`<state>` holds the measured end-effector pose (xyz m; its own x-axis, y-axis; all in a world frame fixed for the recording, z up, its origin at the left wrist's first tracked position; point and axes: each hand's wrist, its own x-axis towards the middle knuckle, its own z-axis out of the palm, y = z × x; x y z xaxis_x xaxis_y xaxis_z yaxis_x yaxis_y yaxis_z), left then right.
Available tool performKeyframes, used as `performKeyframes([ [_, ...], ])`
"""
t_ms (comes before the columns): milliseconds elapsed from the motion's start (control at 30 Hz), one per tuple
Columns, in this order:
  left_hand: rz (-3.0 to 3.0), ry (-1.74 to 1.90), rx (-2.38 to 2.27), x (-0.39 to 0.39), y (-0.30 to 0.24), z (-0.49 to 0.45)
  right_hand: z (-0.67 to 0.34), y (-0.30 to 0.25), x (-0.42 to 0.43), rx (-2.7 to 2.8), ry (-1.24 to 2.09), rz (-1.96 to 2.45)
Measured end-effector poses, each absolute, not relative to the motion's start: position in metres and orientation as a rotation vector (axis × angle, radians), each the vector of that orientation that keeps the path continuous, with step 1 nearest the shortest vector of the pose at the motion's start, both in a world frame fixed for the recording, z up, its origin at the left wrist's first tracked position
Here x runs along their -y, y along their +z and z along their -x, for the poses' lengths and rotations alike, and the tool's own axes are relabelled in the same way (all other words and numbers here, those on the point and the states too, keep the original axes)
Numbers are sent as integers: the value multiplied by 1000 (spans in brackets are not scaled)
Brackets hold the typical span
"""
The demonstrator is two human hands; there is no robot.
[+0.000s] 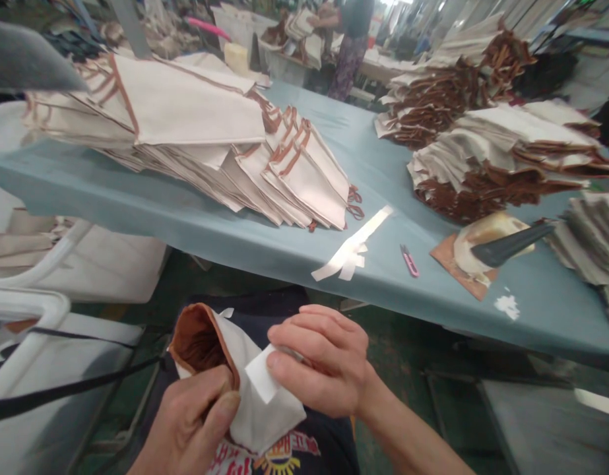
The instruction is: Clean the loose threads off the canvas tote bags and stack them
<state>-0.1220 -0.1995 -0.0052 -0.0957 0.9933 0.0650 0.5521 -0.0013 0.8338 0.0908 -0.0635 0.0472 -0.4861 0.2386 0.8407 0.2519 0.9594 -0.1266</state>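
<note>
A small cream cloth bag (269, 422) with a brown-edged mouth and brown lining lies tilted over my lap, its opening facing up and left. My left hand (190, 415) is closed on the near side of that rim, thumb and fingers pinching the edge. Over the bag's outer face, my right hand (324, 359) pinches a small white slip (264, 376) between thumb and fingers. Whether the slip touches the cloth, I cannot tell. The bag's inside is mostly in shadow.
On the blue-covered table (264, 254) lie stacked cream bags (195, 112), pale strips (353, 247), pink thread snips (410, 260) and a cream container with a dark handle (487, 244). More bag piles (502, 158) stand right. White bins (101, 257) are at left; a person (353, 46) stands behind.
</note>
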Motion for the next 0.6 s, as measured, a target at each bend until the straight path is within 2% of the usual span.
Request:
performKeyframes([
  [133, -1608, 818, -1602, 197, 1, 132, -97, 47, 59, 2182, 79, 352],
  [267, -1640, 716, -1578, 200, 5, 142, -92, 39, 64, 2174, 331, 441],
  [500, -1483, 817, -1654, 187, 16, 154, -78, 29, 89, 1435, 1482, 989],
  [600, -1494, 949, -1650, 169, 28, 157, -81, 46, 91, 1300, 1759, 1048],
])
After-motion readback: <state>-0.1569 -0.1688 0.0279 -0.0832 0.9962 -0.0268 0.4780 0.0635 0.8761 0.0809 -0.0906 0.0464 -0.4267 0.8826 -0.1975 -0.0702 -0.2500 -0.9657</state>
